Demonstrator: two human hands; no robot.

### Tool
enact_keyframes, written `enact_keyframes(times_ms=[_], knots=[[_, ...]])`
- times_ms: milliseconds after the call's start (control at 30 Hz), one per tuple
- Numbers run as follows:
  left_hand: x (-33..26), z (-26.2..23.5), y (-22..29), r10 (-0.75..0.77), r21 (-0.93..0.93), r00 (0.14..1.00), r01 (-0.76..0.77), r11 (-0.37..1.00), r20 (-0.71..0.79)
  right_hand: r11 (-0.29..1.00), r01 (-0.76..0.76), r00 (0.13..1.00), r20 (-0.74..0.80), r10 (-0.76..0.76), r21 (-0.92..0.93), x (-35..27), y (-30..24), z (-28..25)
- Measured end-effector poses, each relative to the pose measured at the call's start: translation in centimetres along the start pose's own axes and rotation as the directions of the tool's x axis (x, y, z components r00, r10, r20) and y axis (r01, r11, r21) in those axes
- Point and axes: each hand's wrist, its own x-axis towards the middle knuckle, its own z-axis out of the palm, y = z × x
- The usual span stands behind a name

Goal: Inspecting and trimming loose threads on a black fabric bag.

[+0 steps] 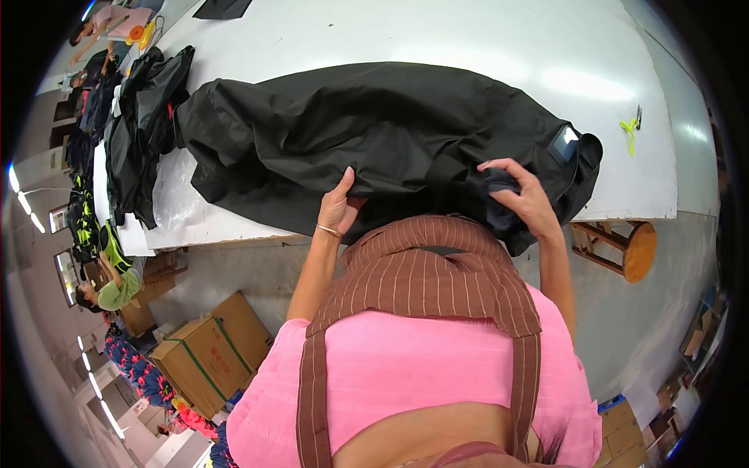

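A large black garment [374, 117] lies rumpled across the white table in front of me, its near edge hanging over toward my apron. My left hand [341, 207] pinches that near edge, thumb on top and fingers tucked beneath the cloth. Farther right, my right hand [530, 199] curls around a bunched dark fold [503, 187] of the same garment, thumb and fingers on either side of it. A dark label patch with a white part [565, 143] shows at the garment's right end, beside a looped band of cloth.
More black garments [144, 132] are heaped at the table's left end, near clear plastic [173, 191]. Small yellow-handled snips [629, 132] lie on the table [468, 35] at right. A wooden stool [638, 251] and cardboard boxes [204, 360] stand on the floor. Other people work at far left.
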Motion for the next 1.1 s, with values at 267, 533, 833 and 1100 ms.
enact_keyframes(times_ms=[267, 533, 833, 1100], knots=[[-1.8, -1.3, 0.2, 0.019, -0.007, 0.996, -0.02, 1.0, -0.086, 0.84, -0.037, 0.991, -0.126, -0.038, -0.542, -0.7, 2.1, 3.0], [-6.2, 5.1, 3.0, -0.095, 0.921, 0.994, -0.091, -0.38, 0.06, 0.824, -0.053, 0.991, -0.131, -0.026, -0.564, -1.4, 3.5, 4.3], [-1.7, 11.7, -3.1, -0.071, 0.907, 0.904, -0.42, 0.025, 0.421, 0.825, 0.115, 0.981, -0.068, -0.182, -0.553, 0.5, 1.8, 2.7], [-4.8, 8.5, -1.9, -0.091, 0.811, 0.82, -0.531, 0.245, 0.565, 0.403, -0.02, 1.0, -0.024, -0.005, -0.915, 6.5, 3.1, 1.1]])
